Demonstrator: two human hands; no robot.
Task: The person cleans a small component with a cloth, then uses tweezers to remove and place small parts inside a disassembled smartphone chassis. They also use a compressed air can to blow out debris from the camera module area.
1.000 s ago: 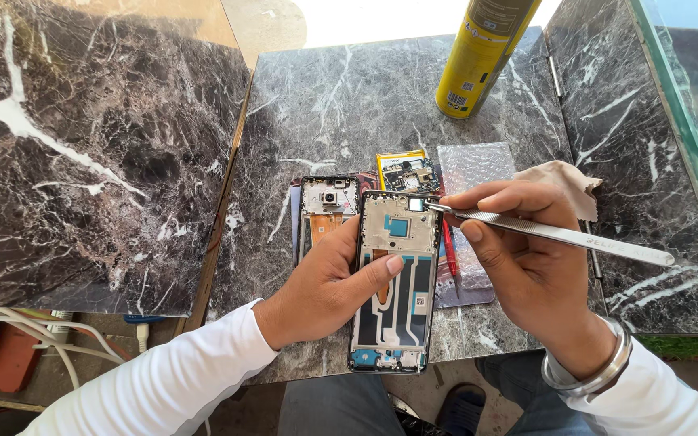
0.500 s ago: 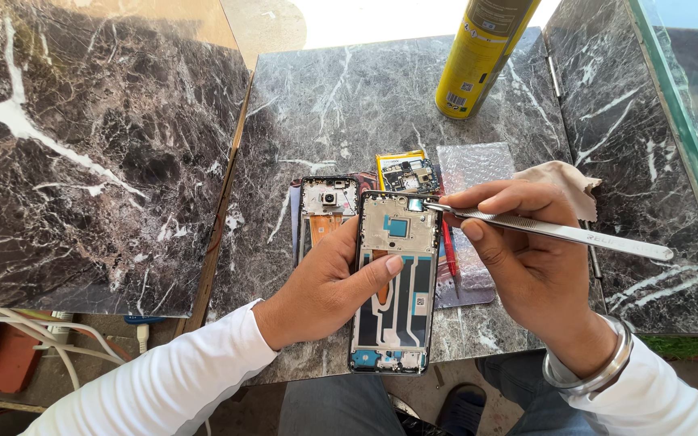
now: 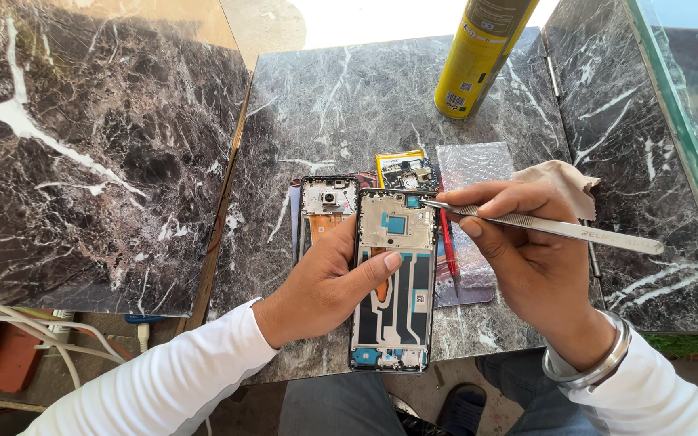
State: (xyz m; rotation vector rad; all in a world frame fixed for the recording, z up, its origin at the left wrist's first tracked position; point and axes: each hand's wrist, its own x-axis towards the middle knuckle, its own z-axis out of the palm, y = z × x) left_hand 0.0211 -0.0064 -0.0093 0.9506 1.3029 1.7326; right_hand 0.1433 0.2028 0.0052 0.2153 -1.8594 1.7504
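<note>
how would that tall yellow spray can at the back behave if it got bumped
The yellow spray can stands upright on the marble table, tall on a narrow base, so a knock near its top would probably tip it. Its round body suggests it would then roll across the smooth stone. It looks rigid, likely metal, so it should not dent under a normal grip.

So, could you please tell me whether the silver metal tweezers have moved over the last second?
No. The silver metal tweezers keep their tip at the opened phone frame's top right corner, just below the yellow-edged circuit board, as before.
</note>
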